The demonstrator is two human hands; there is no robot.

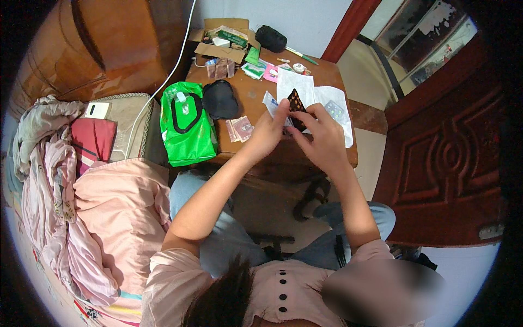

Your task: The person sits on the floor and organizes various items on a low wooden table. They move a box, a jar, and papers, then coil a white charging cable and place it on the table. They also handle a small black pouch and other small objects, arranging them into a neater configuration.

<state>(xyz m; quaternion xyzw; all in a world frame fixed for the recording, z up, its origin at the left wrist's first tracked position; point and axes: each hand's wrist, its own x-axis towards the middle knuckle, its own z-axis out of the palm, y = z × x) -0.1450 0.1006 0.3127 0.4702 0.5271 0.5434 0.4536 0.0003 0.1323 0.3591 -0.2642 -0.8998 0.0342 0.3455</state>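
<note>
Over the right part of the wooden table (pixel 253 88), my left hand (pixel 269 128) holds a small white packet (pixel 270 102) with blue print, its thumb along the packet's edge. My right hand (pixel 325 135) pinches a small dark pouch (pixel 296 100) with an orange-brown pattern between thumb and fingers, and its fingertips come close to my left hand. Beneath and behind the hands lie white paper sheets (pixel 294 81). A clear, dotted packet (pixel 334 109) rests on the right-hand sheet. My fingers hide the lower parts of the pouch and packet.
A green plastic pack (pixel 188 143), a black pouch (pixel 220 99) and banknotes (pixel 241 130) are to the left. Farther back stand an open cardboard box (pixel 224 52), small packets (pixel 255 69) and a black rolled item (pixel 271 39). A white cable (pixel 167 77) hangs at the left; a wooden door (pixel 445 155) is right.
</note>
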